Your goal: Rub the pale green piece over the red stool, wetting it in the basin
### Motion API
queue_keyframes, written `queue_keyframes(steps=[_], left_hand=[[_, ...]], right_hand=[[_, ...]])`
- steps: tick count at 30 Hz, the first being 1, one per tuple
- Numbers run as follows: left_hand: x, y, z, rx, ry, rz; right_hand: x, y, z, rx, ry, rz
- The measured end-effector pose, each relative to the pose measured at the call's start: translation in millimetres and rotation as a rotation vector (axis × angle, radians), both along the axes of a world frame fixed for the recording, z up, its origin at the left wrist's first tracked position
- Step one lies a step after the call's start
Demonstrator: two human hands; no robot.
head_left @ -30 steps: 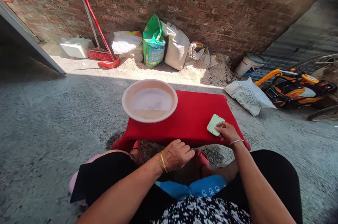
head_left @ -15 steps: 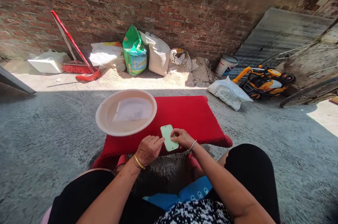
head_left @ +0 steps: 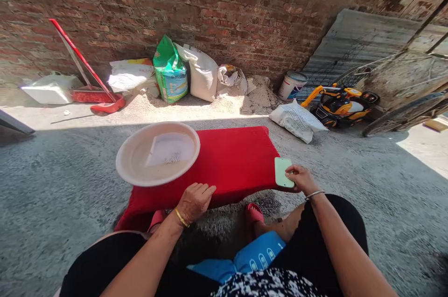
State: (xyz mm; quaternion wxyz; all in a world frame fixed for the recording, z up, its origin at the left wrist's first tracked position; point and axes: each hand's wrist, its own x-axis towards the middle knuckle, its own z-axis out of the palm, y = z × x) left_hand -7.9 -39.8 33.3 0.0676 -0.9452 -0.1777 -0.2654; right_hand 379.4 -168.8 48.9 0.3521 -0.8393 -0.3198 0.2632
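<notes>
My right hand [head_left: 301,178] pinches a flat, pale green, phone-shaped thing [head_left: 282,172] between thumb and fingers. It is held over the right front corner of a low bench covered in red cloth [head_left: 238,152]. At the bench's front edge, in the middle, is my left hand [head_left: 196,199], its fingers curled and thumb pressed against them. Whatever those fingers may hold is too small to see. On the left of the bench stands a wide pale basin [head_left: 124,166], with water and a pale sheet-like patch inside.
Along the brick wall stand a red broom and dustpan [head_left: 108,105], a white foam box [head_left: 52,94], several sacks including a green bag [head_left: 171,75], and a paint bucket [head_left: 292,86]. To the right are a white sack [head_left: 297,120] and a yellow-black toy digger [head_left: 343,106]. A blue cloth [head_left: 255,255] lies across my lap.
My right hand has moved right with the pale green thing, away from my left hand. My left hand stays nearly in place, still curled. The view has shifted slightly.
</notes>
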Motion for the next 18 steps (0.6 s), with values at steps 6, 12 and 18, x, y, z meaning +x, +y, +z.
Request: queue_keyframes(steps=[6, 12, 18], left_hand=[[-4.3, 1.5, 2.1, 0.027, -0.030, 0.004], [-8.3, 0.6, 11.3, 0.039, -0.061, 0.026], [-8.9, -5.7, 13.6, 0.028, -0.062, -0.012]], right_hand=[[-148.8, 86.8, -5.8, 0.084, 0.369, 0.456], [-166.9, 118.5, -26.1, 0.046, 0.316, 0.563], [-15.1, 54.4, -14.0, -0.092, 0.134, 0.190]])
